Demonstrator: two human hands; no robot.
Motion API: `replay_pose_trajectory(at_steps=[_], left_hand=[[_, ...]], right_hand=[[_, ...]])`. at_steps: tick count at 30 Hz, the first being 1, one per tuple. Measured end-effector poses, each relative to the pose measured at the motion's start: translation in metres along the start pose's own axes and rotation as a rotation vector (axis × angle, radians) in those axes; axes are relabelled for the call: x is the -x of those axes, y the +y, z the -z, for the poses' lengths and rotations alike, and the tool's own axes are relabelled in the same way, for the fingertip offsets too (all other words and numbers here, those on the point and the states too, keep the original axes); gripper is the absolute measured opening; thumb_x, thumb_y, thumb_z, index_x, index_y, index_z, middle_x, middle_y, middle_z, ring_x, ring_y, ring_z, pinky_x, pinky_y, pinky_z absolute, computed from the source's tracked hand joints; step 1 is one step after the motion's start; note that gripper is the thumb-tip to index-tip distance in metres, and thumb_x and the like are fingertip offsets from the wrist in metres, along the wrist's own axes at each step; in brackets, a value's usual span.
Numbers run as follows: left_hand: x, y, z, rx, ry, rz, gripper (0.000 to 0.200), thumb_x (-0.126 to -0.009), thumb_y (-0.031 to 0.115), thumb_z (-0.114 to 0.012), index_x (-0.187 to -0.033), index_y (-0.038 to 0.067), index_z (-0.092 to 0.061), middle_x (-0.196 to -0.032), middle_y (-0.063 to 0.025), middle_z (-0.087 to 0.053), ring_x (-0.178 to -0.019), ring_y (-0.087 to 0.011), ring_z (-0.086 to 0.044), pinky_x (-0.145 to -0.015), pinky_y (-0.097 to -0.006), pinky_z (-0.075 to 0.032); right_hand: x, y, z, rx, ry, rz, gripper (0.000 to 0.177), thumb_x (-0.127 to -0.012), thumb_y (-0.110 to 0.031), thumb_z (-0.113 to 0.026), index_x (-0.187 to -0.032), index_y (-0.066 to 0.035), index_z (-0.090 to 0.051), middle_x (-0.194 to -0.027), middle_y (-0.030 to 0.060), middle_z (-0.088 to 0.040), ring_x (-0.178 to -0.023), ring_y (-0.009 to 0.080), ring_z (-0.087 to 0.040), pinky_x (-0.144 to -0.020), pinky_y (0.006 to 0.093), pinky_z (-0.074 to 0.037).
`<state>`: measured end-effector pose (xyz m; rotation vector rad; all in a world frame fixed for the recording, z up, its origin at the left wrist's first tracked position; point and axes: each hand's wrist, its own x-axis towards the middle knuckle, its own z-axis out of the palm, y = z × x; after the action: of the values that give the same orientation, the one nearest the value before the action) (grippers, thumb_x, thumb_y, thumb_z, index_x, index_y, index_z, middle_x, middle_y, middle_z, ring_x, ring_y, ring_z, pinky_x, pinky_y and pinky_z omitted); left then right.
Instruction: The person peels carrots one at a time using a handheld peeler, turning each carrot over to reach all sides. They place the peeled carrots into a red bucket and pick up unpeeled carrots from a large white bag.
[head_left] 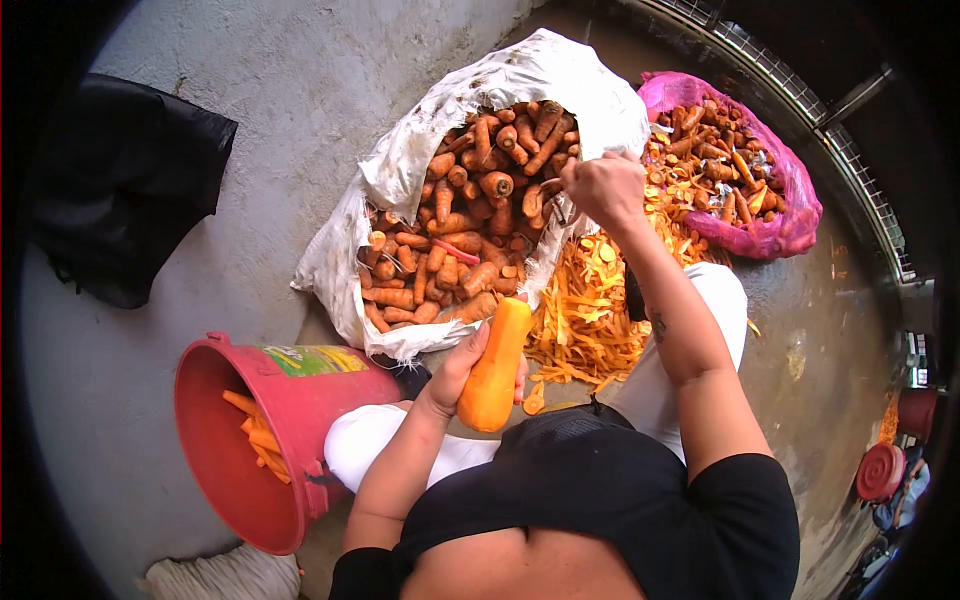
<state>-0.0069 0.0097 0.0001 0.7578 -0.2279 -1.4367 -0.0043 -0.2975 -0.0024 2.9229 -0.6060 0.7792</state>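
Note:
My left hand [460, 372] is closed around a large peeled carrot [497, 368], held upright in front of my body with its thick end down. My right hand [606, 188] is raised in a fist at the right edge of the white sack [395, 160]. From it sticks out a small thin tool that looks like a peeler [566, 213], partly hidden by the fingers. Unpeeled carrots [470, 215] fill the open sack. Below my right hand lies a heap of orange peelings [585, 310] on the floor, between the sack and my leg.
A red bucket [330, 395] lies tipped at my left, with several peeled carrots [262, 440] inside. A pink sack [790, 215] of carrots and scraps stands at the far right. Black cloth [135, 180] is at the left. A metal grating [800, 95] runs along the upper right.

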Motion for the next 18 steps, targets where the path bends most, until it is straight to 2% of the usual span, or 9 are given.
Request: replay_pose_trajectory(at_steps=[1,5,6,7,9,13,15,17,18], left_hand=[[0.000,0.000,0.001,-0.019,0.017,-0.018,0.050,-0.100,0.048,-0.034,-0.118,0.004,-0.048,-0.085,-0.0128,-0.059,-0.072,-0.0202,-0.063,-0.067,-0.0329,-0.054],[-0.006,0.004,0.002,-0.367,0.260,-0.060,0.044,-0.096,0.030,-0.052,-0.128,0.002,-0.043,-0.098,-0.0117,-0.060,-0.082,-0.0177,-0.061,-0.070,-0.0315,-0.052],[-0.007,0.003,0.007,-0.457,0.310,-0.088,0.046,-0.089,0.022,-0.064,-0.125,0.000,-0.047,-0.108,-0.0120,-0.061,-0.092,-0.0186,-0.061,-0.076,-0.0318,-0.052],[-0.007,-0.002,0.011,-0.679,0.375,-0.160,0.049,-0.087,0.022,-0.066,-0.125,-0.001,-0.047,-0.109,-0.0124,-0.061,-0.094,-0.0192,-0.061,-0.078,-0.0321,-0.052],[-0.009,-0.010,0.014,-1.126,0.500,-0.300,0.055,-0.083,0.023,-0.071,-0.125,-0.002,-0.049,-0.111,-0.0134,-0.062,-0.096,-0.0204,-0.062,-0.082,-0.0326,-0.051],[-0.011,-0.009,0.015,-1.318,0.678,-0.232,0.061,-0.073,0.022,-0.077,-0.125,-0.001,-0.053,-0.101,-0.0174,-0.067,-0.091,-0.0246,-0.066,-0.083,-0.0334,-0.050],[-0.010,-0.007,0.011,-1.338,0.680,-0.251,0.059,-0.072,0.021,-0.077,-0.122,-0.002,-0.055,-0.100,-0.0183,-0.066,-0.090,-0.0261,-0.066,-0.082,-0.0335,-0.051],[-0.009,-0.006,0.011,-1.350,0.677,-0.274,0.057,-0.072,0.021,-0.077,-0.120,-0.002,-0.057,-0.100,-0.0177,-0.067,-0.090,-0.0260,-0.066,-0.081,-0.0331,-0.051],[-0.009,-0.006,0.011,-1.351,0.673,-0.290,0.056,-0.072,0.021,-0.077,-0.120,-0.002,-0.057,-0.100,-0.0167,-0.067,-0.089,-0.0250,-0.066,-0.081,-0.0326,-0.051]], right_hand=[[0.000,-0.001,0.005,-0.004,0.106,-0.005,0.048,-0.088,-0.028,-0.051,-0.043,-0.014,-0.054,-0.044,0.0051,-0.056,-0.045,0.0190,-0.057,-0.064,0.0384,-0.046],[0.008,-0.025,0.023,-0.316,-0.091,-0.119,0.042,-0.088,-0.034,-0.054,-0.056,-0.011,-0.069,-0.049,0.0077,-0.059,-0.046,0.0230,-0.058,-0.068,0.0355,-0.046],[0.008,-0.030,0.025,-0.391,-0.164,-0.112,0.040,-0.087,-0.036,-0.055,-0.061,-0.012,-0.072,-0.049,0.0075,-0.059,-0.046,0.0233,-0.058,-0.066,0.0349,-0.045],[0.010,-0.038,0.029,-0.466,-0.190,-0.097,0.031,-0.087,-0.031,-0.059,-0.065,-0.016,-0.075,-0.044,0.0015,-0.057,-0.038,0.0165,-0.052,-0.066,0.0320,-0.046],[0.016,-0.053,0.044,-0.592,-0.240,0.041,0.032,-0.085,-0.027,-0.061,-0.058,-0.013,-0.072,-0.045,0.0029,-0.056,-0.041,0.0175,-0.053,-0.063,0.0341,-0.047],[0.041,-0.076,0.033,-0.511,-0.075,0.359,0.037,-0.080,-0.022,-0.064,-0.046,-0.012,-0.059,-0.045,0.0030,-0.054,-0.047,0.0176,-0.052,-0.062,0.0327,-0.045],[0.044,-0.075,0.029,-0.473,-0.049,0.386,0.037,-0.081,-0.023,-0.064,-0.046,-0.013,-0.059,-0.045,0.0021,-0.054,-0.046,0.0174,-0.052,-0.063,0.0319,-0.046],[0.037,-0.056,0.010,-0.387,-0.130,0.216,0.041,-0.084,-0.024,-0.062,-0.045,-0.013,-0.058,-0.044,0.0009,-0.055,-0.044,0.0158,-0.050,-0.063,0.0307,-0.047],[0.031,-0.035,-0.015,-0.138,-0.069,0.206,0.047,-0.090,-0.030,-0.056,-0.046,-0.013,-0.059,-0.044,-0.0002,-0.054,-0.040,0.0161,-0.048,-0.068,0.0323,-0.048]])
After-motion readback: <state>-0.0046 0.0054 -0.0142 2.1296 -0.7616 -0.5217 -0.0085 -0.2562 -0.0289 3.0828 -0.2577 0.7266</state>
